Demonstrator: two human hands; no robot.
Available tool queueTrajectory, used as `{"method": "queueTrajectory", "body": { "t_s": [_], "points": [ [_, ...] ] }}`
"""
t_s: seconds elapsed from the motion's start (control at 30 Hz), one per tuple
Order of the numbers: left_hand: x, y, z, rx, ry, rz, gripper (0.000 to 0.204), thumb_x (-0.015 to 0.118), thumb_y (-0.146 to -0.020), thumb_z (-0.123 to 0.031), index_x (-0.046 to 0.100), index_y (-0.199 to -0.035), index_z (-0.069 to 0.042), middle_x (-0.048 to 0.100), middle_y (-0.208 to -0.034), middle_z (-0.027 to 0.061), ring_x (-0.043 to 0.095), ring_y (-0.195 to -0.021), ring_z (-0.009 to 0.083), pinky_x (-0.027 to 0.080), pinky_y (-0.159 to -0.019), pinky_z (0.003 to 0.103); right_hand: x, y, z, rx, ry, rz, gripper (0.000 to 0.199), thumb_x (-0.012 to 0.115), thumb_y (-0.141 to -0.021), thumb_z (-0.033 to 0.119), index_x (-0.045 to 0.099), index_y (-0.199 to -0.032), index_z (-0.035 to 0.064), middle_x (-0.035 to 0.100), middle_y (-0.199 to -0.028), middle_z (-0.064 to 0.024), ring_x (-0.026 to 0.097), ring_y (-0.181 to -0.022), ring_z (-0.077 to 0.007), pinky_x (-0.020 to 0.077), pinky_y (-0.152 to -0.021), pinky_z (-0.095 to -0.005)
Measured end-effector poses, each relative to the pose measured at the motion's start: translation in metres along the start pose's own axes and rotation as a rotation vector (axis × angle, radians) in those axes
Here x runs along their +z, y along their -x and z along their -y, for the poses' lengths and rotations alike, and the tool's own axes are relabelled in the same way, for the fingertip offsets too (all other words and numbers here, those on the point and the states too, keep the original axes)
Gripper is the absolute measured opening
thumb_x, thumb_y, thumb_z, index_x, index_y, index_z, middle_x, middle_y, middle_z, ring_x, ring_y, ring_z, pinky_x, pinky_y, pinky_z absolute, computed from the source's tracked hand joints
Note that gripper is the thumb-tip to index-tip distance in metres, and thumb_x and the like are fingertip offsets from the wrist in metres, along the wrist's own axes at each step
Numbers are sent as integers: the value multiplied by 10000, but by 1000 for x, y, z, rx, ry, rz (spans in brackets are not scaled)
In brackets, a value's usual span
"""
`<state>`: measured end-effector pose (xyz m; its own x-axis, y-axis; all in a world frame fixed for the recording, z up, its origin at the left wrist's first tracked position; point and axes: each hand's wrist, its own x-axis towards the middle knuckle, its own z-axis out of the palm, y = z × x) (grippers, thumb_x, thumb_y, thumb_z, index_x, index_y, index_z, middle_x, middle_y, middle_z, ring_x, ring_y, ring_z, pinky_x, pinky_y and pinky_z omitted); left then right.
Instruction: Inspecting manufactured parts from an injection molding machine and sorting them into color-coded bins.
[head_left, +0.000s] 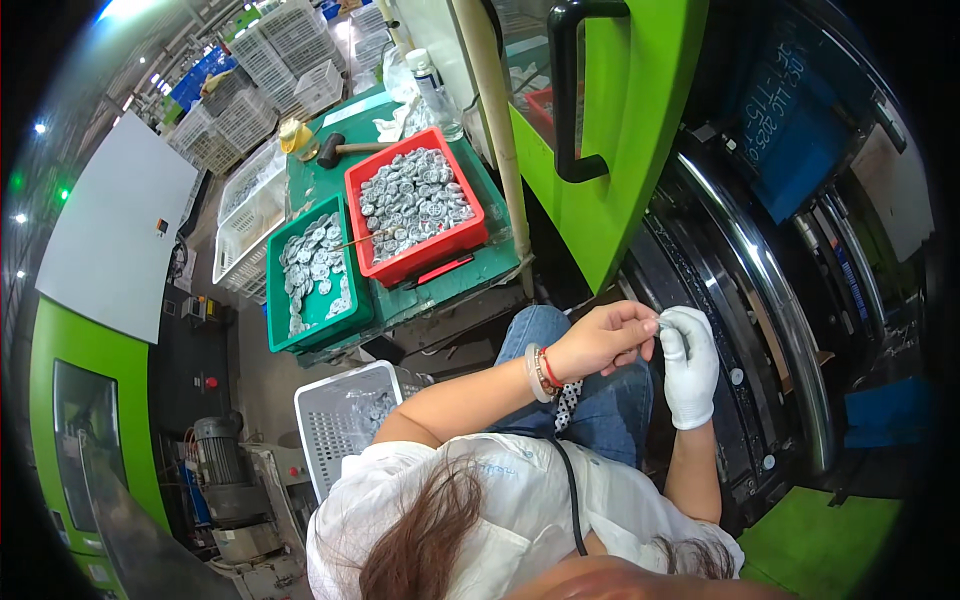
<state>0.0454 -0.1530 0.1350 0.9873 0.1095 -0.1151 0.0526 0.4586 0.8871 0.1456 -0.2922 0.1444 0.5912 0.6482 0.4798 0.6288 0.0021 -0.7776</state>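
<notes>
Over the lap, right of the red bin (pixel 470 235), the bare left hand (pixel 600 340) and gloved right hand (pixel 690 360) pinch closed on what seems one small grey part (pixel 661 322), with the red and green bins (pixel 275 320) already heaped.

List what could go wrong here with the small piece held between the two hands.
The small piece is pinched over the lap, away from the red bin and green bin; if dropped it may fall to the floor. The left hand is bare while the right hand is gloved, so sharp edges might nick it.
</notes>
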Motion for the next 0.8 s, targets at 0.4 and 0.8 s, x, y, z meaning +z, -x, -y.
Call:
{"method": "queueTrajectory", "body": {
  "t_s": [0.4, 0.8],
  "points": [
    [3, 8, -15, 947, -1135, -321, 260, 703, -758, -33, 677, -1016, -54, 649, -847, 114, 638, -777, 249, 513, -662, 317, 7, 4, 9, 275, -529, 22, 358, 529, -954, 160, 526, -1247, -46, 612, -1155, -142, 582, -1061, -210, 447, -943, -309],
    [15, -1, -14, 924, -1051, -310, 308, 773, -694, -73, 655, -976, -32, 652, -897, 97, 638, -724, 216, 512, -609, 277, -2, 5, -2, 319, -969, 27, 454, 618, -851, 31, 469, -1277, -18, 571, -1182, -108, 563, -1071, -175, 434, -962, -294]
  ]
}}
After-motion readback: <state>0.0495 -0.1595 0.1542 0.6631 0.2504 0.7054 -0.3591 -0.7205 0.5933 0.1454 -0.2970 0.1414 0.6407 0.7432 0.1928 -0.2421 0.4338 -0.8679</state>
